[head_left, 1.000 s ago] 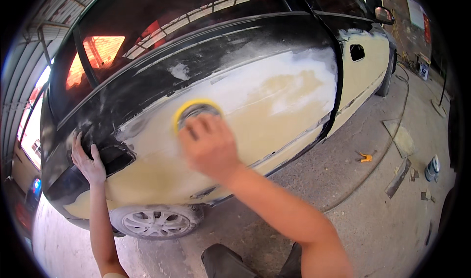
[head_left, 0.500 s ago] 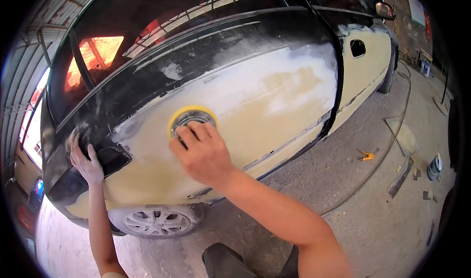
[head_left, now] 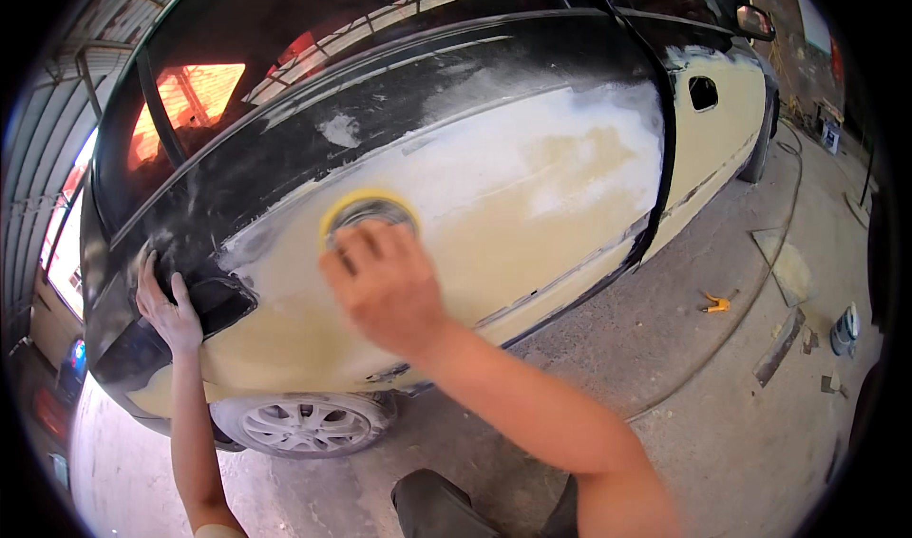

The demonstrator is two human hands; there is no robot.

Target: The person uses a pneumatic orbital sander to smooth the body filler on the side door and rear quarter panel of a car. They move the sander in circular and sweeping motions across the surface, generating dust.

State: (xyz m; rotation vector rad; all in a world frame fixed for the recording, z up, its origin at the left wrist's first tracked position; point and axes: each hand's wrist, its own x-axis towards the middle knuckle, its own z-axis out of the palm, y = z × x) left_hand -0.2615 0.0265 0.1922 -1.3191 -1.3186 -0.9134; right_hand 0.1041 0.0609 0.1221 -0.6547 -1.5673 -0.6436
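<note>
A round hand sanding pad (head_left: 373, 211) with a yellow rim and dark top lies against the car's side panel (head_left: 475, 217). My right hand (head_left: 385, 277) is closed over it, slightly blurred, with part of the pad hidden under the fingers. The panel is coated in beige filler, with whitish dusty patches and black paint above. Further left, my left hand (head_left: 171, 308) rests with fingers spread on the black bodywork, beside the dark tail-light recess (head_left: 231, 308). White dust covers its fingers.
Below the panel is a dusty wheel (head_left: 309, 426). A hose (head_left: 750, 310) runs along the concrete floor, near an orange air blow gun (head_left: 719, 302). At the right stand a small bucket (head_left: 844, 330) and flat scraps (head_left: 781, 346). My knee (head_left: 442, 505) shows at the bottom.
My right hand and the sanding pad have shifted slightly up and left across the panel. The left hand stays in the same place on the bodywork.
</note>
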